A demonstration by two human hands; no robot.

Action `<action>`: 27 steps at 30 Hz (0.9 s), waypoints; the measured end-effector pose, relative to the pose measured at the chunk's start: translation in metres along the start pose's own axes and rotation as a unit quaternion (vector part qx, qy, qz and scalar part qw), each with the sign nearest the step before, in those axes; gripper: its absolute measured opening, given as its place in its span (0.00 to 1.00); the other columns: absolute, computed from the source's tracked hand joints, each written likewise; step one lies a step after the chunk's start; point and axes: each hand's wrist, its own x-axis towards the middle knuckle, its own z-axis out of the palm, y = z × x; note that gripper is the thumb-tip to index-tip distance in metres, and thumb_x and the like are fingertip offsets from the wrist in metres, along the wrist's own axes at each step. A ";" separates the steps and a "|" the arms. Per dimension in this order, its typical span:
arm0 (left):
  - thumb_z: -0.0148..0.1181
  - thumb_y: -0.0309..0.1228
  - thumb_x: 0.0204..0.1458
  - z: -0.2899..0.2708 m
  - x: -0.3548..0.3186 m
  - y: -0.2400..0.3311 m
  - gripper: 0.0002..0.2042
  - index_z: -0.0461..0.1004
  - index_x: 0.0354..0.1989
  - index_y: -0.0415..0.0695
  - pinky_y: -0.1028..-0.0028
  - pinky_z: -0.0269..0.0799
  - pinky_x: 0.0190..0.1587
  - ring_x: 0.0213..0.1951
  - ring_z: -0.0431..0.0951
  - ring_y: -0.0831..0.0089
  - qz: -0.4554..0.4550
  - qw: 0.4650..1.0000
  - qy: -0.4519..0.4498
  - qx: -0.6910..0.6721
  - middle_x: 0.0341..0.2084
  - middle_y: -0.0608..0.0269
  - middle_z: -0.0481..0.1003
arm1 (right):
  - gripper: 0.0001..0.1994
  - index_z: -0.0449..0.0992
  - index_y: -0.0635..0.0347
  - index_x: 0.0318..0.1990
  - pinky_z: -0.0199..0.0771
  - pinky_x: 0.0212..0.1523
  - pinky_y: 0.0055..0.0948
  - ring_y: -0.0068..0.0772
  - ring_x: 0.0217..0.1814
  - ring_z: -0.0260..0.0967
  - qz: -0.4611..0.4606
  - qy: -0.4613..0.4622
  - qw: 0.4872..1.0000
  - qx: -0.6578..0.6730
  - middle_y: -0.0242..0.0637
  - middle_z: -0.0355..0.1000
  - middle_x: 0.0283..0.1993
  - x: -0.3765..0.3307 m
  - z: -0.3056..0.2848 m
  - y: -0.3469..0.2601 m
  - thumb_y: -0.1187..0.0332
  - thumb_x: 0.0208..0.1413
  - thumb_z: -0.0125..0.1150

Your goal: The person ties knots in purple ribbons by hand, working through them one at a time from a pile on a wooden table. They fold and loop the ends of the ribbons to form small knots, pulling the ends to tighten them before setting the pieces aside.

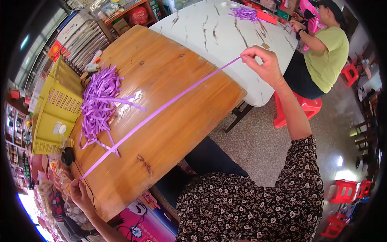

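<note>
A long purple ribbon (161,108) is stretched straight and taut across the wooden table, held at both ends. My left hand (80,194) pinches its near end by the table's left edge. At the other end, my right hand (264,64) is raised over the table's far right corner, thumb and forefinger closed on the ribbon. A tangled pile of purple ribbons (98,103) lies on the table to the left, with a few loose strands reaching out toward the stretched one.
A yellow plastic basket (60,92) stands behind the pile, a glue gun (94,60) beyond it. A white marble-patterned table (189,24) adjoins the wooden table (169,80). Another person (328,52) sits there on a red stool (308,105), near more purple ribbons (246,13).
</note>
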 end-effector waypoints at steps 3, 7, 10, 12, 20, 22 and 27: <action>0.52 0.20 0.54 -0.002 -0.006 0.001 0.03 0.69 0.36 0.41 0.88 0.58 0.30 0.27 0.62 0.86 -0.006 1.000 0.003 -0.009 0.27 0.74 0.66 | 0.04 0.74 0.65 0.36 0.67 0.37 0.18 0.17 0.34 0.68 0.074 -0.033 0.995 0.062 0.29 0.71 0.29 0.001 0.001 0.000 0.77 0.53 0.56; 0.51 0.25 0.56 0.007 -0.012 0.007 0.02 0.70 0.33 0.42 0.84 0.62 0.32 0.27 0.63 0.84 -0.041 0.996 0.080 0.003 0.25 0.72 0.66 | 0.05 0.74 0.65 0.37 0.67 0.39 0.19 0.19 0.35 0.68 0.132 -0.008 0.978 0.164 0.30 0.71 0.31 0.002 0.011 0.001 0.75 0.54 0.55; 0.51 0.26 0.56 -0.008 -0.012 -0.009 0.04 0.70 0.37 0.41 0.80 0.64 0.37 0.31 0.66 0.81 -0.043 0.988 0.045 -0.145 0.29 0.69 0.68 | 0.07 0.74 0.64 0.39 0.68 0.41 0.22 0.20 0.38 0.68 0.168 0.006 0.947 0.273 0.31 0.71 0.33 0.002 0.023 0.005 0.72 0.56 0.54; 0.50 0.27 0.57 -0.011 -0.017 -0.019 0.07 0.69 0.41 0.41 0.77 0.65 0.40 0.34 0.68 0.79 -0.039 0.956 0.007 -0.291 0.32 0.67 0.70 | 0.09 0.73 0.64 0.42 0.69 0.44 0.26 0.24 0.42 0.69 0.179 0.024 0.902 0.391 0.36 0.72 0.39 0.003 0.031 0.010 0.69 0.57 0.53; 0.49 0.28 0.56 0.053 0.005 -0.025 0.14 0.68 0.49 0.35 0.59 0.54 0.63 0.59 0.61 0.59 -0.067 0.769 0.047 -0.633 0.54 0.49 0.65 | 0.16 0.63 0.68 0.55 0.54 0.61 0.44 0.41 0.62 0.55 0.196 -0.072 0.523 0.826 0.48 0.58 0.61 0.004 0.052 0.048 0.70 0.61 0.44; 0.50 0.29 0.56 0.066 0.013 -0.027 0.12 0.69 0.45 0.36 0.59 0.57 0.61 0.55 0.67 0.62 -0.045 0.699 0.049 -0.712 0.49 0.53 0.70 | 0.20 0.56 0.67 0.60 0.54 0.60 0.40 0.36 0.57 0.59 0.187 -0.029 0.460 0.867 0.45 0.61 0.59 0.000 0.054 0.075 0.73 0.61 0.43; 0.51 0.30 0.56 0.091 0.024 0.025 0.06 0.70 0.34 0.40 0.71 0.69 0.39 0.26 0.68 0.77 -0.045 0.689 0.091 -0.718 0.27 0.65 0.71 | 0.17 0.59 0.69 0.57 0.60 0.48 0.32 0.29 0.44 0.59 0.182 0.071 0.429 0.882 0.39 0.64 0.44 0.013 0.074 0.056 0.79 0.59 0.43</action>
